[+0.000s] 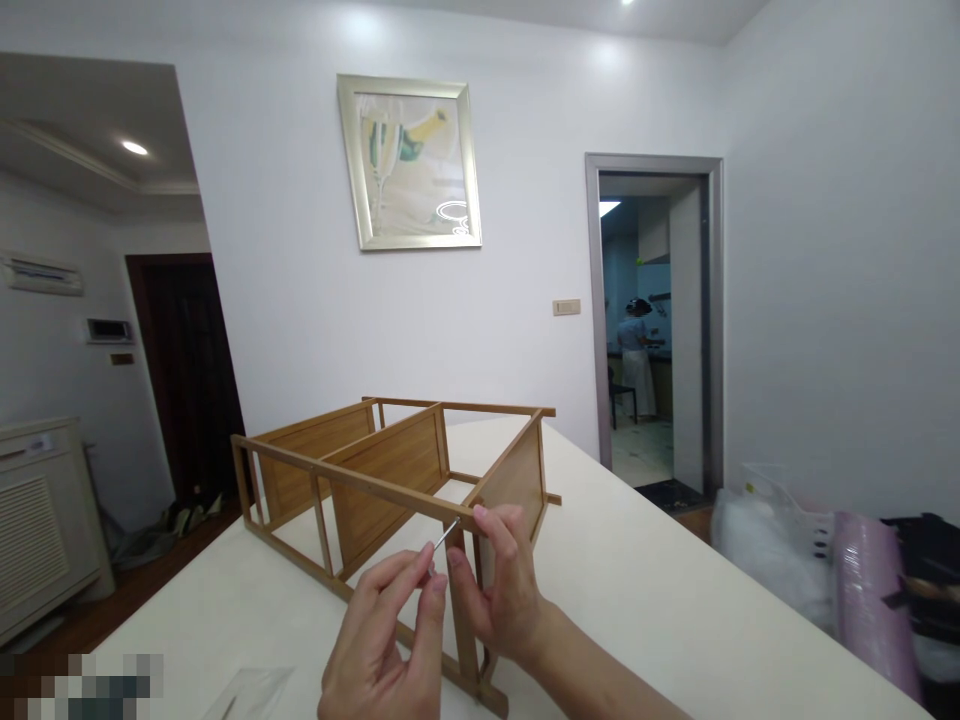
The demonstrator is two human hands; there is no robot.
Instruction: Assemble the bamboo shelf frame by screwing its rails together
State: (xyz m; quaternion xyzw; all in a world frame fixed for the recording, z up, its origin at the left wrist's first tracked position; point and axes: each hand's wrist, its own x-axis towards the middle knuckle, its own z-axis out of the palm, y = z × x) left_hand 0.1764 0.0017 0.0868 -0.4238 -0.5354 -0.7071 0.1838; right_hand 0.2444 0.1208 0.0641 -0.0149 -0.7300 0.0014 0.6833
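Note:
A wooden shelf rack (390,490) lies on its side on the white table (615,580), its slatless panels standing upright between long rails. My left hand (390,630) is closed, pinching a thin silver rod (447,534) that looks like a hex key; its near end is mostly hidden by the fingers. The rod's far tip meets the upper rail near its right end. Around that rail end, my right hand (510,590) grips the rack, with index finger on top and thumb below, close to the rod's tip.
A clear plastic bag (251,693) lies at the table's near edge. Right of the table are plastic-wrapped bundles (765,550) and a pink roll (874,600). Through the doorway (592,300) a person (636,350) stands in a kitchen. A white cabinet (45,520) stands at left.

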